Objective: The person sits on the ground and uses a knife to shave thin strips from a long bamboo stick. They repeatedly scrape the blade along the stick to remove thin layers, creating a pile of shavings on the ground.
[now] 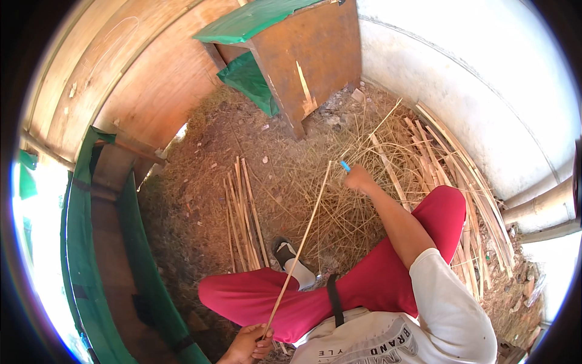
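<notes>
My left hand (pixel 251 343), low in the picture, is closed around the near end of a thin pale bamboo strip (pixel 297 258). The strip slants up and away over my lap, and its far tip comes close to my right hand (pixel 359 179). That hand is closed on a small blue object (pixel 345 165), of which only a short end shows; its kind is hidden by the fingers. Whether the strip's tip touches the blue object cannot be made out. Beyond and below my right hand lies a tangled heap of thin shavings (pixel 339 224) on the ground.
Split bamboo strips (pixel 245 212) lie beyond my left knee. More long slats (pixel 470 182) are piled along the white wall (pixel 461 79) at right. A brown wooden cabinet (pixel 309 54) with a green cover stands ahead. Green-covered shelving (pixel 130 242) is at left.
</notes>
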